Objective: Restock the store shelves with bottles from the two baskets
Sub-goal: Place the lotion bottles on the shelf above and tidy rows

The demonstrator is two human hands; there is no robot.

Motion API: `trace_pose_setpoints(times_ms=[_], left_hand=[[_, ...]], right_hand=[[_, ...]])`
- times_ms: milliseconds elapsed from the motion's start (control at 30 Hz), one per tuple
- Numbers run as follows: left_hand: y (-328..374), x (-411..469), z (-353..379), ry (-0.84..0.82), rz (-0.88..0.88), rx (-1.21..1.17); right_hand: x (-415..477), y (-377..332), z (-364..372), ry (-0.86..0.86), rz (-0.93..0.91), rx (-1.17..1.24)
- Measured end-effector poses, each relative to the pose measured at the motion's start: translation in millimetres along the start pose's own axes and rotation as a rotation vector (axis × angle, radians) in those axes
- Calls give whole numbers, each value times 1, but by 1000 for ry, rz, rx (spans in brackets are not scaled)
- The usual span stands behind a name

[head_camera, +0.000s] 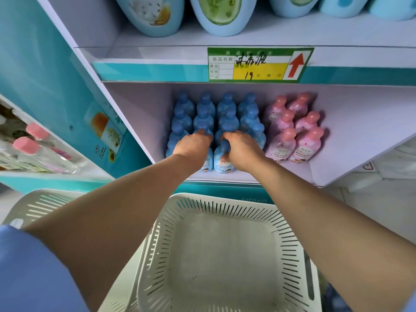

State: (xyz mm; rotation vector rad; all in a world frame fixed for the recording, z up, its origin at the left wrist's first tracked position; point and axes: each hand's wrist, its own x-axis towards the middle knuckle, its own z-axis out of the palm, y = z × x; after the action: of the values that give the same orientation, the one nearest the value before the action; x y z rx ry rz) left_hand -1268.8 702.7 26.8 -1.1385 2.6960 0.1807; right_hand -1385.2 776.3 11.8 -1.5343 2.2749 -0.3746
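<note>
Both my arms reach into the lower shelf [337, 154]. My left hand [193, 145] is closed over the top of a front-row blue bottle [207, 163], which it mostly hides. Wrapped around the neck of the neighbouring blue bottle [222, 161] is my right hand [243, 152]. Behind them stand several rows of blue bottles [227, 109]. To their right is a block of pink bottles [292, 131]. A white slotted basket [225, 255] sits below my arms with nothing visible inside. A second white basket [40, 206] shows at the left, partly hidden by my left arm.
The upper shelf holds large light-blue bottles [216, 16], with a green and yellow price tag [258, 65] on its edge. A teal side panel [45, 86] bounds the shelf on the left. Clear bottles with pink caps [33, 147] lie on the neighbouring shelf at far left.
</note>
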Motion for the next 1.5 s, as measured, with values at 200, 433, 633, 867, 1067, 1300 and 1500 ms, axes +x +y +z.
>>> trace_pose_setpoints(times_ms=[200, 433, 633, 867, 1067, 1300, 1500], left_hand=[[2, 0, -22, 28, -12, -176], [11, 39, -44, 250, -53, -313], [27, 80, -41, 147, -5, -374], [40, 104, -36, 44, -23, -349], [33, 112, -25, 134, -69, -364], [27, 121, -20, 136, -101, -422], [28, 116, -23, 123, -79, -461]], right_hand=[[9, -5, -34, 45, 103, 242], [29, 28, -52, 303, 219, 114], [41, 55, -49, 293, 260, 185], [56, 56, -43, 305, 234, 223], [74, 60, -40, 290, 271, 264], [76, 59, -42, 285, 224, 326], [77, 52, -41, 253, 188, 264]])
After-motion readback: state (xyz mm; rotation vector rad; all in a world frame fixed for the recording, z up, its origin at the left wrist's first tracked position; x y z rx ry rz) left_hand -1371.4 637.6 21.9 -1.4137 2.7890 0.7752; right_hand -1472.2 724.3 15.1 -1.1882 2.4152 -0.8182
